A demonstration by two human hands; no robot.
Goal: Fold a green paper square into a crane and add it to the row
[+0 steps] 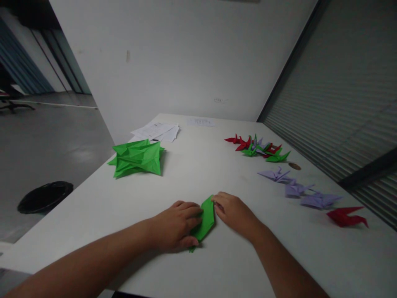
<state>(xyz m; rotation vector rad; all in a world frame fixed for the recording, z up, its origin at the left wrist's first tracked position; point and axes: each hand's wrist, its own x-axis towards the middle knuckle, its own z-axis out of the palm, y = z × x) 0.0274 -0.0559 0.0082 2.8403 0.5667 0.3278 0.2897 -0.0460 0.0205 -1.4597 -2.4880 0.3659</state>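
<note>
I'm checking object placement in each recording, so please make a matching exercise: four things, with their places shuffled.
Things
1. Folded green paper
2. Bin
3. White papers
4. Brown disc

Places
A. On the floor
B. Near a green bird
C. Partly under the left hand
D. Far left of the table

Pairs: 1-C, 2-A, 3-D, 4-B
</note>
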